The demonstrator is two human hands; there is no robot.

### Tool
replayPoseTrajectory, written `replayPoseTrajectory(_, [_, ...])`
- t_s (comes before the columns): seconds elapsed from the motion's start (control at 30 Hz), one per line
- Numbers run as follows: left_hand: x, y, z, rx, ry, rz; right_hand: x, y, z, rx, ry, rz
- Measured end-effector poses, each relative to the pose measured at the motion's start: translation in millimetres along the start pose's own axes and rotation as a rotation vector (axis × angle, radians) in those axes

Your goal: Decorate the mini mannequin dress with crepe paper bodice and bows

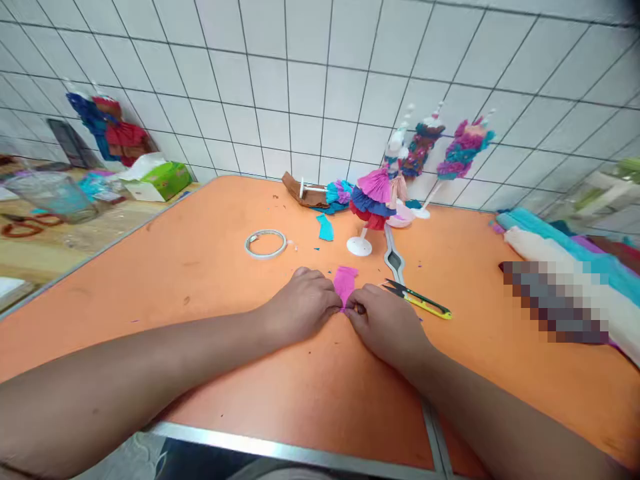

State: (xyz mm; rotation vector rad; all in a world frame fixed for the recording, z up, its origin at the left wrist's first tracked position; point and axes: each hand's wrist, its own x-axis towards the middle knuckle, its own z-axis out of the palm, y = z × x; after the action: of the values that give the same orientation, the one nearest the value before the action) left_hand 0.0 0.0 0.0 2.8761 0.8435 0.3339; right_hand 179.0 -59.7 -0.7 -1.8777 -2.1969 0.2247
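Both hands meet at the middle of the orange table (210,280). My left hand (303,308) and my right hand (383,323) each pinch the near end of a small pink crepe paper piece (345,281), which fans out away from me on the table. The fingers of both hands are closed on it. A yellow-handled thread snip (419,299) lies just right of my right hand.
Behind the paper stand layered crepe-paper ornaments on white stands (371,200), with two more (463,150) against the tiled wall. A roll of white tape (265,243), a blue paper scrap (325,228) and folded crepe sheets (560,253) lie around. A second table at left holds a tissue box (160,181).
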Motion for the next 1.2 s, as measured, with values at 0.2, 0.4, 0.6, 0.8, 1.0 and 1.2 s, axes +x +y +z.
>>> replayPoseTrajectory(0.2, [1.4,-1.8,1.0,-0.017,0.070,0.017,-1.6,-0.8,0.5,0.005,0.040,0.016])
replayPoseTrajectory(0.4, [1.5,-0.1,-1.9,-0.054,0.037,-0.002,-0.5,-1.5,-1.0,-0.042,0.011,0.016])
replayPoseTrajectory(0.6, [2.1,0.9,-2.6,-0.031,0.028,-0.002,-0.6,-1.4,-0.3,-0.040,0.026,0.006])
replayPoseTrajectory(0.8, [2.4,-2.0,-1.7,-0.030,0.054,0.036,-0.6,-0.2,1.4,-0.034,0.037,0.008])
replayPoseTrajectory(1.0, [2.4,-0.7,-1.6,-0.069,0.022,-0.016,-0.8,-0.8,-0.7,-0.066,0.016,0.012])
replayPoseTrajectory(1.2, [3.9,-1.0,-1.2,-0.025,0.017,0.009,-3.0,-3.7,-1.0,-0.142,0.028,-0.006])
